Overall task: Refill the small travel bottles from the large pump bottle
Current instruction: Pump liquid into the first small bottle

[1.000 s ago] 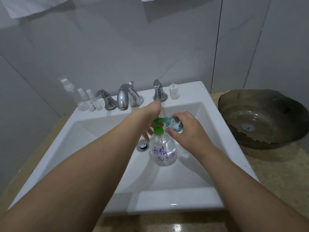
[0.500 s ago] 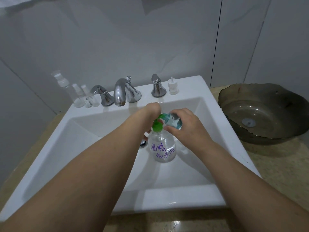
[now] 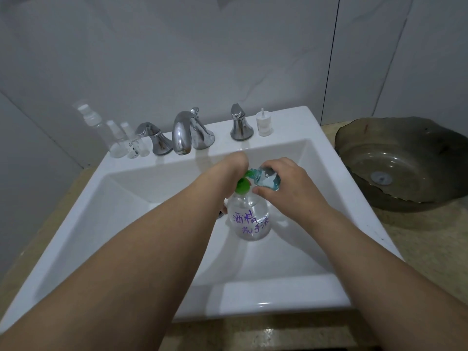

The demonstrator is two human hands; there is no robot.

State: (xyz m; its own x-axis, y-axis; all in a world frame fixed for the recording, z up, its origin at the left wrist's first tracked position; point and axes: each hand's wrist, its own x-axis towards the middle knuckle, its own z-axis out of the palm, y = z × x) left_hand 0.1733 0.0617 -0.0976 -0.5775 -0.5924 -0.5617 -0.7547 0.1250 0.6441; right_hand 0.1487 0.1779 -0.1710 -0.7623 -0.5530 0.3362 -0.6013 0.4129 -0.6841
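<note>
i see the pump bottle (image 3: pixel 252 219) standing upright in the white sink (image 3: pixel 157 188), near the basin's middle: clear, rounded, nearly colourless inside, with a green pump head (image 3: pixel 241 185). purple handwritten chinese characters run in two rows across its front; i read 酒精 above and 洗手液 below. my left hand (image 3: pixel 234 171) comes over the pump head from 9 o'clock; its fingers are hidden behind the wrist, so i cannot tell whether they grip or press. my right hand (image 3: pixel 283 183) grips a small travel bottle (image 3: pixel 266 179), bluish and clear, tilted with its neck touching the green spout at the pump's 2 o'clock. three more small clear bottles (image 3: pixel 121 138) stand on the sink ledge at 10 o'clock, and a white spray cap (image 3: pixel 264 125) at 1 o'clock.
</note>
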